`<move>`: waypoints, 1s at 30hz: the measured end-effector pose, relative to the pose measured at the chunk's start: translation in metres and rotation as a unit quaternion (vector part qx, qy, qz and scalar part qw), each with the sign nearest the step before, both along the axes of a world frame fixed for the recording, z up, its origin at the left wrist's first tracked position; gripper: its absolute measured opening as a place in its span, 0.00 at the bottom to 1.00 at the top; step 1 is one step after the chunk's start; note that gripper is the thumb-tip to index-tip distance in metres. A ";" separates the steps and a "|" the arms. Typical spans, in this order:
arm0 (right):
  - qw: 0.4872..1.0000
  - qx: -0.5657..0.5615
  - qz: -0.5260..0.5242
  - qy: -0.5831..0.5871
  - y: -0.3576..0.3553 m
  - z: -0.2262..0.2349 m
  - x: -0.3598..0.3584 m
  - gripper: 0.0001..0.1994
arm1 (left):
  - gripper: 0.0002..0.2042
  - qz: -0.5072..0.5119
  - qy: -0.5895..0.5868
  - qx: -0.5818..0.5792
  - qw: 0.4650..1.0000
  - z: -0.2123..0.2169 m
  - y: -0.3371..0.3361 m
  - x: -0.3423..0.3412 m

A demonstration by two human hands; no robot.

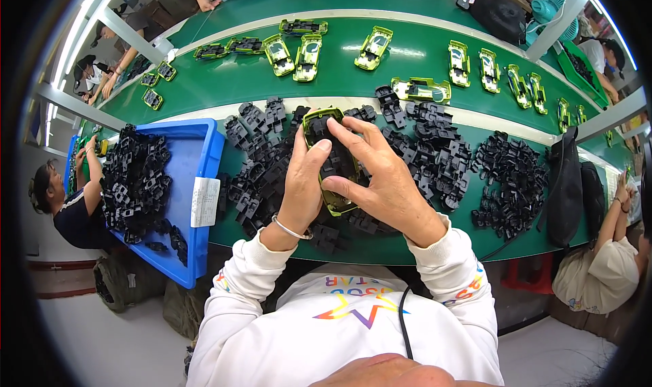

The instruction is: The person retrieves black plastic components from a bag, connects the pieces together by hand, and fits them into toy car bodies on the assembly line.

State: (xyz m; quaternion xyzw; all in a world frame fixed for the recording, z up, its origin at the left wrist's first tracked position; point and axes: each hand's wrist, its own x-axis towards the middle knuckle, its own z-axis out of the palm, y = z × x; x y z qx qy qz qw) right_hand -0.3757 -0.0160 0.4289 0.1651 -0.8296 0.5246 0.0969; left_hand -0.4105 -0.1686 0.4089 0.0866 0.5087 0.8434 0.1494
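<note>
A yellow-green toy car body (337,205) is held underside up over the bench's near edge, with a black plastic part (337,161) seated inside it. My left hand (299,190) is closed around the car body's left side, its thumb lying over the black part. From the right, my right hand (390,180) grips the same body, fingers at its far end and thumb on the black part. Both palms partly cover the car body. Beneath and around it lie heaps of black plastic seat-like parts (261,159), (435,146).
A blue bin (212,146) of black parts stands at left. Smaller black pieces (509,180) are heaped at right, beside a black bag (564,190). Several green car bodies (373,49) lie on the green conveyor (414,33) beyond. Other people work on both sides and across.
</note>
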 end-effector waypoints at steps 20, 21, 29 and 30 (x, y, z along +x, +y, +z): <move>0.858 -0.432 0.025 -0.275 0.012 -0.004 -0.037 0.17 | 0.34 -0.003 0.140 -0.193 0.971 -0.007 0.011 0.001; 0.855 -0.440 0.027 -0.274 0.011 -0.004 -0.037 0.16 | 0.33 -0.003 0.139 -0.198 0.970 -0.006 0.011 0.002; 0.852 -0.459 0.006 -0.254 0.005 -0.012 -0.033 0.16 | 0.35 -0.042 0.128 -0.169 0.976 -0.012 0.009 -0.002; 0.849 -0.465 0.000 -0.250 0.004 -0.012 -0.033 0.17 | 0.35 -0.044 0.123 -0.159 0.979 -0.012 0.009 -0.003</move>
